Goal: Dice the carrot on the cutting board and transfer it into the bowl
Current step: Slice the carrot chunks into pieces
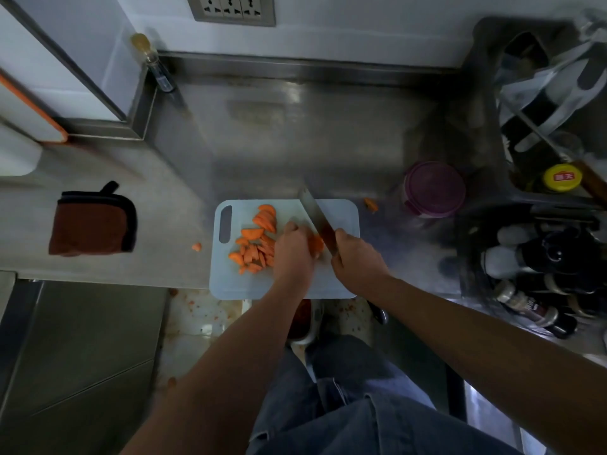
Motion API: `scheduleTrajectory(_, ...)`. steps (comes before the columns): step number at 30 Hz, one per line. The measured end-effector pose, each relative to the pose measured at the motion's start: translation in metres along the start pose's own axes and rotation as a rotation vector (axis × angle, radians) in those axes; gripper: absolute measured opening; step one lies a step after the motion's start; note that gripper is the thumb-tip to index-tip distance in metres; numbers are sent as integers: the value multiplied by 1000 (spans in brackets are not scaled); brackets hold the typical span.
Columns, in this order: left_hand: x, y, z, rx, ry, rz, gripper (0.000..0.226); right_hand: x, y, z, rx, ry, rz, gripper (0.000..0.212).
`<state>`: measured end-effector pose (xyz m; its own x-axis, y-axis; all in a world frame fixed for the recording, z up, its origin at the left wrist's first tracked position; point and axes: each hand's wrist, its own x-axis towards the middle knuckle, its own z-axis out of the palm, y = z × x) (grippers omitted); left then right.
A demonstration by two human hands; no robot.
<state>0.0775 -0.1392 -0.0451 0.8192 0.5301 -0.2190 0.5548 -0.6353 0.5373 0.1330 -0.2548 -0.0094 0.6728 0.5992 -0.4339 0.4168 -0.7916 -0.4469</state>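
both at cutting board (pixel 341 218): l hand (pixel 292 254) holds carrot (pixel 317 244), r hand (pixel 356 257) grips knife (pixel 312 208), blade beside it.

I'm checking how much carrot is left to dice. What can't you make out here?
Head view:
- Uncut carrot piece: mostly covered by the left hand; remaining length unclear.
- Knife handle: hidden inside the right hand.
- Bowl: none identifiable; a reddish object below the cutting board is hidden by the left forearm.
- Bottles at right: dark, blurred.

Dim, soft blur, warped edges
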Motion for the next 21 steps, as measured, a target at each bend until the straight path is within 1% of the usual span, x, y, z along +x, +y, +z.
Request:
scheduleTrajectory(4,0,0,-1,-4,1,0,9,0,-3,4,0,-24,0,6)
scheduleTrajectory(9,0,0,-2,19,-27,-13,11,6,0,8,2,18,-7,5)
scheduleTrajectory(11,0,0,-3,29,-38,-9,17,11,0,7,19,46,-4,7)
scheduleTrajectory(14,-2,-3,-2,46,-45,14,33,11,3,4,26,95,-17,7)
scheduleTrajectory(16,-3,-6,-2,41,-40,14,37,9,3,0,28,110,-44,7)
scheduleTrajectory(18,-3,-7,-2,38,-23,15,36,8,1,-3,22,101,-62,5)
scheduleTrajectory(21,-3,-8,-1,35,-8,19,27,7,-2,-4,15,65,-70,3)
